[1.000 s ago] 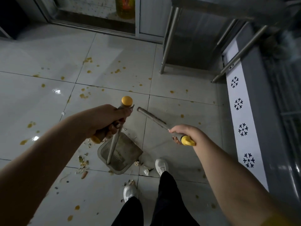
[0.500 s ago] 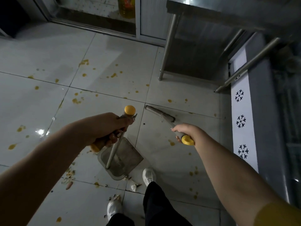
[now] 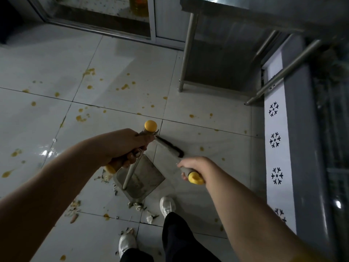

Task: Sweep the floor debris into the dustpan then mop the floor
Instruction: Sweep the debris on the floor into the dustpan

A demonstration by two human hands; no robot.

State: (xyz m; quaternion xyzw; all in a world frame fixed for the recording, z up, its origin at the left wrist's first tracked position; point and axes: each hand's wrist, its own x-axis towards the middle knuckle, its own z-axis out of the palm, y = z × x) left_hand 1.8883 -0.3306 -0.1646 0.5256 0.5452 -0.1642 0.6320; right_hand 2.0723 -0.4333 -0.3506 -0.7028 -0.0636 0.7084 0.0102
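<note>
Left hand (image 3: 120, 146) wrapped tight around the yellow-capped grip at the top of the dustpan handle (image 3: 132, 171). Metal dustpan (image 3: 143, 178) sits on the white tile floor (image 3: 47, 69), open mouth toward the lower left; the tray looks grimy, with streaks of residue, no clear pieces inside that can be made out.

Right hand (image 3: 194, 167) closed around the yellow-ended grip of the broom (image 3: 170, 146); the shaft runs up-left, dark bristles blurred just beside the dustpan's upper right edge.

Food scraps (image 3: 105, 176) lie just outside the pan's left edge; more scraps (image 3: 137, 205) by its lower corner, near a white shoe (image 3: 167, 204). Orange splatters (image 3: 81, 118) dot the tiles beyond. Steel table leg (image 3: 186, 52) stands at the upper right.
</note>
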